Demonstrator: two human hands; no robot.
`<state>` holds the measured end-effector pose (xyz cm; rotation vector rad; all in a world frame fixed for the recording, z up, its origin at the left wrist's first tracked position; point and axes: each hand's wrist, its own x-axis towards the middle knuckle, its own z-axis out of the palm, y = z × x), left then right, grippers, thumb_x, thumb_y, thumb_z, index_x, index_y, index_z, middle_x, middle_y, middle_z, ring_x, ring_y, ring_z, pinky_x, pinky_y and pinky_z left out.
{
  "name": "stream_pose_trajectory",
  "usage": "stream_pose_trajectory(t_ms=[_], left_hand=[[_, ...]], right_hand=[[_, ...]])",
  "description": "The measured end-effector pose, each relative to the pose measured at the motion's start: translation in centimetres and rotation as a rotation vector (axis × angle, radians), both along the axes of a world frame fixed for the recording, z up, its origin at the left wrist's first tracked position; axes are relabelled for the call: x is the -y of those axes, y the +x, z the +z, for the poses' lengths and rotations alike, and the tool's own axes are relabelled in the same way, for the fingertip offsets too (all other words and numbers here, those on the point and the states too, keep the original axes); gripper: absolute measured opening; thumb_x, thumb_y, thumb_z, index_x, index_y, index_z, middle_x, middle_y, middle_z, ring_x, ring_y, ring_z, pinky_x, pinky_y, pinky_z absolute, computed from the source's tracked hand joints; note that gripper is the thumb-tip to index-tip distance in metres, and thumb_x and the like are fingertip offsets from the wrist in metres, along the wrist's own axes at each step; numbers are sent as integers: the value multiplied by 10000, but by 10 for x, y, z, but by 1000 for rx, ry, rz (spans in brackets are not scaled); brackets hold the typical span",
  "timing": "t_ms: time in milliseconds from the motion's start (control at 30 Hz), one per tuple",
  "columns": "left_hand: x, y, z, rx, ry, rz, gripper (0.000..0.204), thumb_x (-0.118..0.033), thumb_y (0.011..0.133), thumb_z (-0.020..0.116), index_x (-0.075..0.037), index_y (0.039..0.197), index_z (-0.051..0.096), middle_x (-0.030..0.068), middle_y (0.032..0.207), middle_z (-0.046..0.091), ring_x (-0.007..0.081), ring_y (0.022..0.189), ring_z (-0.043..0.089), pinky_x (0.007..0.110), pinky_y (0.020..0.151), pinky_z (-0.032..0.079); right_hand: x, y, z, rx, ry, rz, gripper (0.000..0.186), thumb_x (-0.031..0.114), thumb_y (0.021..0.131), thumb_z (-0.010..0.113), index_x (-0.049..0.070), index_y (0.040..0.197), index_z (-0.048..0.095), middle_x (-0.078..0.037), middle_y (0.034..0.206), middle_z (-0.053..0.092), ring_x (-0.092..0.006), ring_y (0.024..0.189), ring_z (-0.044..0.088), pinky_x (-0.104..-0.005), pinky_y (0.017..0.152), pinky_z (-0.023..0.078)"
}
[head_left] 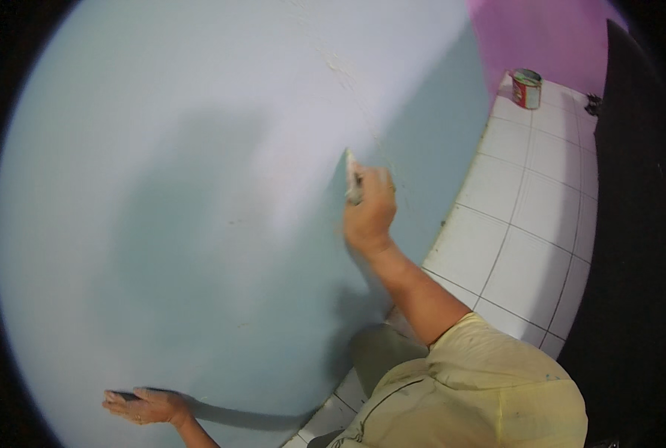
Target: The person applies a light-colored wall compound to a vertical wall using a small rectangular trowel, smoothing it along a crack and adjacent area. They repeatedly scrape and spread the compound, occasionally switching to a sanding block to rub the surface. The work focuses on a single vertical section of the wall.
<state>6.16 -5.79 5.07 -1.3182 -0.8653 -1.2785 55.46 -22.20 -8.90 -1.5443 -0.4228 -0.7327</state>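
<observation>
My right hand [372, 205] is closed around a putty knife [354, 183], held up against the pale blue wall [198, 313]. The tool is seen nearly edge-on and its grip is mostly hidden by my fingers. A thin, rough whitish streak [336, 63] runs down the wall above and beside this hand. Low on the left, my left hand [150, 407] is stretched out at the wall, fingers extended. A dark patch shows between its thumb and fingers; I cannot tell if it is only shadow.
White floor tiles [530, 224] run along the wall's right side. A red and white paint can [527, 89] stands on them near the pink wall [545, 37]. A small dark object [593, 104] lies farther right. Large dark surface [639, 246] borders the floor.
</observation>
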Motion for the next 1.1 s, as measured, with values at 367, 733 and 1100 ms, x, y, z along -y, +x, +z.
stream_pose_trajectory(t_ms=[367, 733, 1100], left_hand=[[-15, -10, -5, -30, 58, -19, 602, -443, 1080, 379, -100, 1574, 414, 228, 1607, 399, 417, 1515, 325, 601, 1176, 288], [-47, -51, -3, -338, 63, -208, 735, -568, 1071, 419, -22, 1562, 403, 197, 1623, 394, 476, 1452, 405, 732, 1181, 213], [-20, -28, -18, -105, -204, -82, 969, -542, 955, 650, 69, 1551, 192, 330, 1530, 347, 452, 1405, 400, 626, 1168, 324]], right_hand=[[47, 128, -347, -1425, 964, 319, 354, 23, 817, 660, -106, 1143, 616, -176, 985, 687, -318, 757, 714, -407, 652, 607], [0, 97, -495, -1548, 777, 41, 566, 336, 854, 670, -140, 1151, 600, -221, 1039, 676, -344, 984, 704, -448, 861, 564], [-2, 104, -436, -1654, -47, -255, 983, 699, 879, 641, -138, 1351, 436, -363, 1336, 578, -471, 1256, 591, -518, 1063, 464]])
